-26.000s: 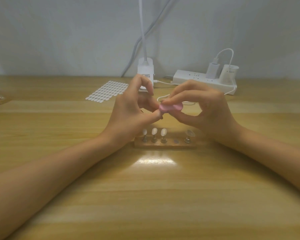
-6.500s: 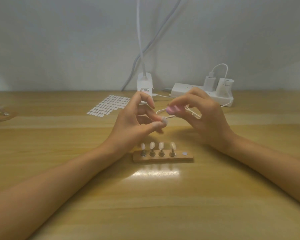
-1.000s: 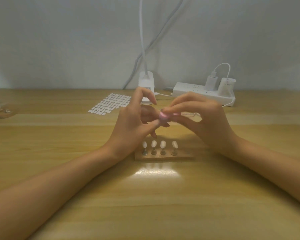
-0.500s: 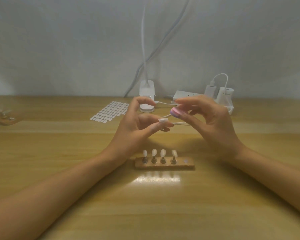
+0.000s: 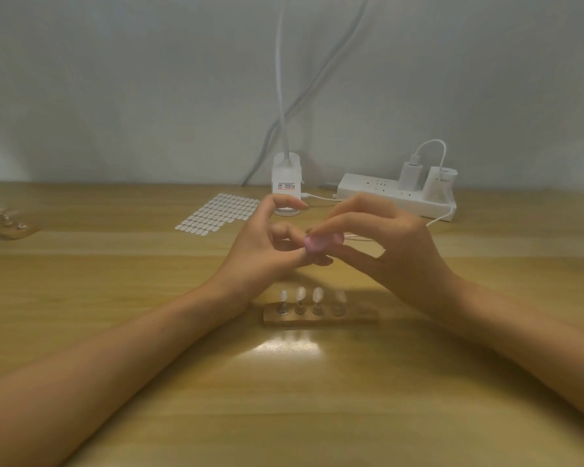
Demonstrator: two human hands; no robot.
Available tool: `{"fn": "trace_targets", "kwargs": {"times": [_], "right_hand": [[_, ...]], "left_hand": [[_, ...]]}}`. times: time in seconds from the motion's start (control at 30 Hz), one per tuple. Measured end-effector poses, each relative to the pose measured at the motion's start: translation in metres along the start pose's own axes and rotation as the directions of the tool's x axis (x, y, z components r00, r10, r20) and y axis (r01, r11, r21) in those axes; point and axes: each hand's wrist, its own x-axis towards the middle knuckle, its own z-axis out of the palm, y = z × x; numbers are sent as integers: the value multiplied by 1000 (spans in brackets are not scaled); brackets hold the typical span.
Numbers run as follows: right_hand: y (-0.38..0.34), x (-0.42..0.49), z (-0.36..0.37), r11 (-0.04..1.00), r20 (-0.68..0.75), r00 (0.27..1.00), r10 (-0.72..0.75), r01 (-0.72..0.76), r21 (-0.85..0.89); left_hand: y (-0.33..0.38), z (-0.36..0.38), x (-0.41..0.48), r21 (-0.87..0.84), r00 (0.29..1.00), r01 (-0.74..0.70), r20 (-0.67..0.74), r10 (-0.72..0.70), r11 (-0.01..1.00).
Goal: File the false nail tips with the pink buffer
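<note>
Hands meet just behind the wooden holder on the table: right hand pinches the pink buffer between thumb and fingertips, with the buffer touching the pinched thumb and finger of the left hand. Can't tell what the left pinch holds, since it's blurred and hidden by the buffer. Four false nail tips stand upright on the holder's pegs.
</note>
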Motion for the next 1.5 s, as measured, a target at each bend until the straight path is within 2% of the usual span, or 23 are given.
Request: {"fn": "trace_targets", "kwargs": {"times": [0.07, 0.13, 0.23, 0.33, 0.43, 0.5, 0.6, 0.7, 0.77, 0.83, 0.93, 1.03, 1.17, 1.3, 1.37, 1.4, 1.47, 1.5], "right_hand": [[7, -5, -3, 997, 47, 999, -5, 9, -72], [14, -8, -11, 992, 35, 999, 31, -26, -120], [9, -5, -8, 998, -22, 1000, 7, -9, -65], [7, -4, 0, 996, 58, 998, -11, 16, -89], [20, -13, -14, 983, 108, 991, 85, -66, -171], [23, -15, -19, 980, 42, 987, 158, -151, -133], [21, -9, -18, 963, 24, 963, 269, -268, -30], [20, -10, -20, 929, 174, 914, 367, -371, -12], [22, -12, -23, 910, 236, 880, 411, -410, -56], [22, -10, -24, 902, 217, 877, 429, -427, -60], [22, -7, -25, 911, 154, 898, 411, -404, -76], [19, -7, -27, 908, 147, 896, 419, -415, -61], [20, -6, -26, 910, 132, 901, 414, -409, -63], [16, 0, -31, 906, 175, 891, 419, -422, -22], [12, 8, -40, 879, 280, 848, 450, -476, 27], [11, 13, -49, 852, 396, 796, 458, -520, 60], [4, 22, -65, 773, 678, 621, 394, -623, 122], [-1, 24, -69, 742, 770, 535, 347, -659, 123]], "left_hand": [[-1, 0, 1, 6, 1000, 17, -15, -16, 1000], [-2, -1, 2, 3, 998, 34, -50, -34, 999], [-3, -2, 3, 32, 999, 30, -37, -28, 999], [-3, -2, 2, 51, 999, 24, -29, -22, 998], [-3, -3, 2, 41, 998, 20, -55, -18, 999], [-1, -1, 1, 58, 998, 4, -59, -1, 998], [9, 1, -3, 106, 997, -56, -43, 61, 993], [25, 7, -7, 185, 985, -174, 46, 169, 967], [33, 20, -12, 273, 964, -261, 123, 236, 926], [36, 36, -18, 406, 943, -326, 205, 263, 854], [36, 50, -26, 600, 937, -331, 299, 180, 728], [28, 49, -28, 723, 957, -279, 265, 120, 632], [24, 49, -26, 736, 974, -210, 211, 78, 644], [25, 48, -24, 745, 978, -179, 208, 31, 643], [32, 43, -24, 782, 970, -198, 244, 4, 591], [39, 39, -22, 793, 966, -216, 258, 7, 570], [57, 26, -14, 773, 974, -206, 221, 50, 600], [65, 16, -8, 746, 981, -190, 177, 85, 638]]}}
